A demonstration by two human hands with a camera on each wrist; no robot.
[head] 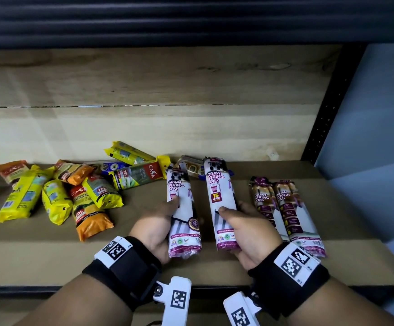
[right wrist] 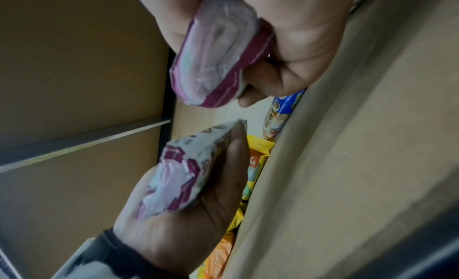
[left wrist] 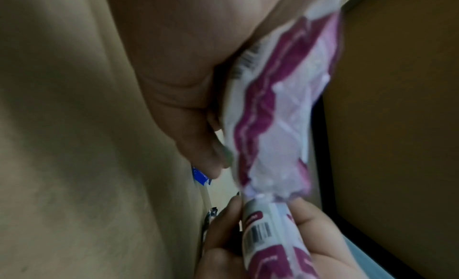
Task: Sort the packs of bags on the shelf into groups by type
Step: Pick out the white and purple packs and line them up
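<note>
The left hand (head: 154, 228) is curled round one long white-and-purple plastic pack of drawstring bags (head: 183, 215), thumb across its front, and the right hand (head: 245, 234) grips a second, matching white-and-purple drawstring pack (head: 221, 203) the same way; both packs are held just above the brown cardboard-lined shelf (head: 144, 234), near its front edge. This looks like the carrying step of the sort: two of a kind picked out, not yet put down. To the right, two darker brown-and-purple drawstring packs (head: 285, 208) lie side by side, touching, and the next move probably calls for laying the held pair just beside them (or as a group of their own, if the print counts as another type). The wrappers are thin glossy film over soft rolled bags, so they dent under the thumbs. On the left lies an unsorted heap of shorter yellow and orange crinkly packs (head: 59, 196)
</note>
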